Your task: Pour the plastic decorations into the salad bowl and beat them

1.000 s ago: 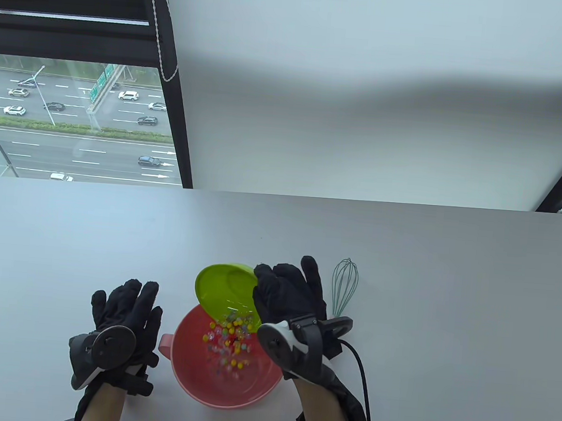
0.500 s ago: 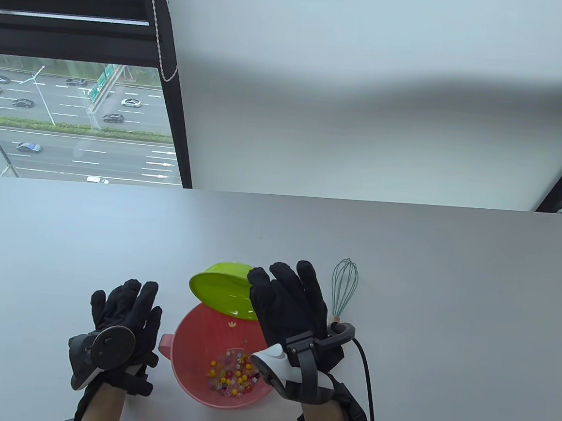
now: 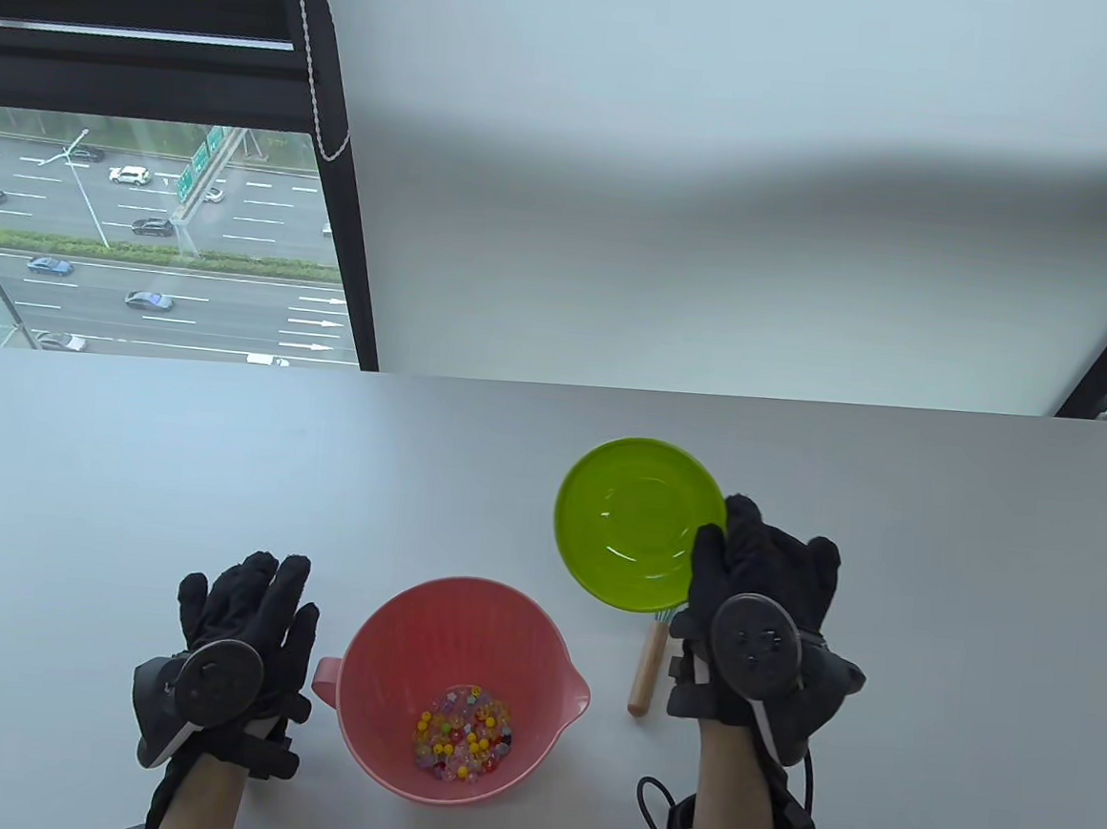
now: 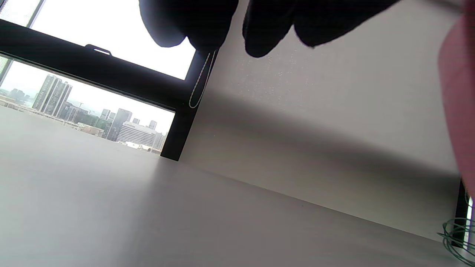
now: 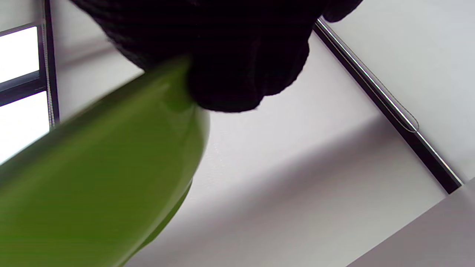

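A pink salad bowl [image 3: 382, 650] with a spout and a side handle stands near the table's front; the small colourful plastic decorations [image 3: 461, 735] lie in its bottom. My right hand [image 3: 756, 584] grips the right rim of an empty green plate [image 3: 626, 521], level and to the upper right of the bowl; the same plate [image 5: 92, 178] fills the right wrist view under my fingers. The plate hides the whisk's wires, so only its wooden handle [image 3: 647, 671] shows. My left hand [image 3: 246, 610] rests flat on the table left of the bowl, fingers straight.
The pale grey table [image 3: 224, 465] runs back to a white wall and a black-framed window [image 3: 148, 210]. The bowl's pink side [image 4: 458, 111] and the whisk's green wires [image 4: 458, 237] show at the right edge of the left wrist view.
The right hand has carried the green plate from its tilted place over the bowl to the upper right and levelled it. The decorations have settled in the bowl. The left hand has not moved.
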`<act>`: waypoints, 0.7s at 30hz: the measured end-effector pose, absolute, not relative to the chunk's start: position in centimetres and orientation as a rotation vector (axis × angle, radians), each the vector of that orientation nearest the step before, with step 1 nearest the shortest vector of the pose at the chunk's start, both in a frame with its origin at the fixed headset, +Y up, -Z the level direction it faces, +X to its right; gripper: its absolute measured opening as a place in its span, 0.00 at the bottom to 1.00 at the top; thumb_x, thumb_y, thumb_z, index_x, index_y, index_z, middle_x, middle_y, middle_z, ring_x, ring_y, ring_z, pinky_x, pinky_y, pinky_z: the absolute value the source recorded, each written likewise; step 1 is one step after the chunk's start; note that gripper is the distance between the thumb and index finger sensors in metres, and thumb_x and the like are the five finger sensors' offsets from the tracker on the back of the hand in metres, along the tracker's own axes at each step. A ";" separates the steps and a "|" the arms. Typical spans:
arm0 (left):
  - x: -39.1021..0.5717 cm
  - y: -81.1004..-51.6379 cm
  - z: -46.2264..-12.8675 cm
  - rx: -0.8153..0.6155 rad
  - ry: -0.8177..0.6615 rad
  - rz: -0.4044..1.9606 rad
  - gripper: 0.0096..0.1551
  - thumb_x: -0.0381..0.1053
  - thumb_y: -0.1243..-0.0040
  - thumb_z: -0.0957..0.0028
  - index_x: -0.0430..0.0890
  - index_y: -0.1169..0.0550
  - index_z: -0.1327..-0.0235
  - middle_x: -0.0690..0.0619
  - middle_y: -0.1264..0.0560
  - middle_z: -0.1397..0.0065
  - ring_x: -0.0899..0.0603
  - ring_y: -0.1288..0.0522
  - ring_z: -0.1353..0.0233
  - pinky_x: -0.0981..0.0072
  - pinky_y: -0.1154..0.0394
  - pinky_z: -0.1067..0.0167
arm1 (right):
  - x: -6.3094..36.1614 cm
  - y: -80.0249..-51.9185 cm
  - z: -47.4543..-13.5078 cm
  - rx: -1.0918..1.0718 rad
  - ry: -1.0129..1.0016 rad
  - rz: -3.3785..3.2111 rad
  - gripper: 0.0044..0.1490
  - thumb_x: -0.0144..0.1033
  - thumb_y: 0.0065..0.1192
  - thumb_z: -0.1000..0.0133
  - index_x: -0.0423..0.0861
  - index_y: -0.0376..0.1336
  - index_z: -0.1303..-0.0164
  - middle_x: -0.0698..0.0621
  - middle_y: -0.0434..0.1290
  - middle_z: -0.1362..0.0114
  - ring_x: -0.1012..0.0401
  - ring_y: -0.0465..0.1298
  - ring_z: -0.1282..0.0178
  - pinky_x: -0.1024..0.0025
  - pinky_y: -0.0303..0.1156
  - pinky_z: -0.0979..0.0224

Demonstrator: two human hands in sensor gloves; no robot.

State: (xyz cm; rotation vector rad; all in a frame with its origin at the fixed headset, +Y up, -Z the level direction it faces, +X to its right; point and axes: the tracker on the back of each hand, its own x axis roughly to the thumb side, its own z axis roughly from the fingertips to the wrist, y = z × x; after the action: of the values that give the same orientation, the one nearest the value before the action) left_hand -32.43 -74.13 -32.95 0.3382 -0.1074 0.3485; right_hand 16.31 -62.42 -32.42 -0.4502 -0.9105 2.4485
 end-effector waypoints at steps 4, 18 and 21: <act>-32.5 -74.4 -33.1 0.320 -0.109 0.368 0.34 0.63 0.50 0.39 0.53 0.32 0.21 0.45 0.39 0.19 0.32 0.39 0.21 0.33 0.60 0.25 | 21.6 -66.8 -33.1 -0.694 -0.690 2.414 0.30 0.48 0.73 0.43 0.47 0.69 0.34 0.56 0.83 0.57 0.58 0.77 0.37 0.49 0.53 0.20; -32.4 -74.8 -33.5 0.244 -0.152 0.461 0.34 0.64 0.50 0.39 0.53 0.32 0.21 0.45 0.37 0.20 0.32 0.39 0.21 0.32 0.61 0.25 | 26.6 -75.6 -33.4 -1.000 -0.258 2.457 0.31 0.47 0.70 0.41 0.43 0.68 0.32 0.56 0.84 0.56 0.55 0.77 0.38 0.48 0.54 0.21; -32.5 -74.7 -33.5 0.246 -0.152 0.466 0.34 0.64 0.50 0.39 0.53 0.31 0.21 0.45 0.37 0.20 0.32 0.38 0.21 0.32 0.60 0.25 | 26.8 -75.8 -32.8 -1.019 -0.239 2.393 0.34 0.51 0.67 0.40 0.44 0.66 0.28 0.53 0.82 0.47 0.50 0.74 0.35 0.45 0.49 0.21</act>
State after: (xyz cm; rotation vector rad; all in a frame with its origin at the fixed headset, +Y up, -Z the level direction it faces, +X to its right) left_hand -32.45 -74.70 -33.52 0.2458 -0.1523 0.4658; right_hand 26.79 -75.77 -32.75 -1.0192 -0.2386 2.3928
